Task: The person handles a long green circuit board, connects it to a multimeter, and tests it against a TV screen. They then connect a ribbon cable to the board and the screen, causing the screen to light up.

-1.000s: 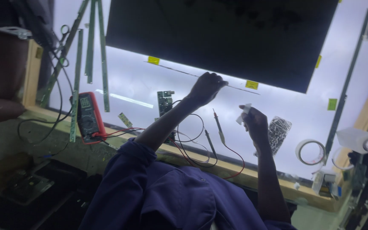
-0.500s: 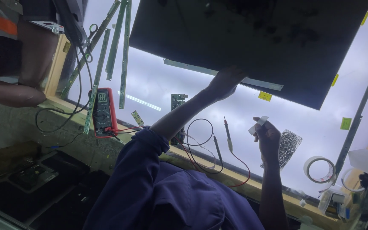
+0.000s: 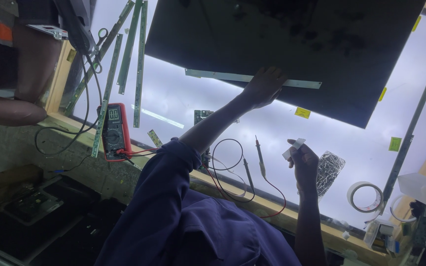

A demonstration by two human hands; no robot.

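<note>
Black glass fills the top of the frame: the big dark display panel (image 3: 292, 44) lies on the glowing white light table (image 3: 198, 106), and the left hand (image 3: 263, 86) presses flat, fingers spread, on the pale driver strip (image 3: 223, 77) along the panel's lower edge at centre. The right hand (image 3: 304, 161), lower right of centre, pinches a small white tab of tape (image 3: 293, 148) between fingertips, closed on it. The risk, as I read it: lean too hard and that thin strip or the panel edge could crack or slide; the tape could fold onto itself (fiddly stuff). Loose probes (image 3: 260, 157) and red leads lie just below the arm, ready to snag a blue sleeve. A red multimeter (image 3: 115, 132) sits at left, a tape roll (image 3: 364, 196) lower right, long strips upper left, a wooden frame around the table, another person's arm at far left.
</note>
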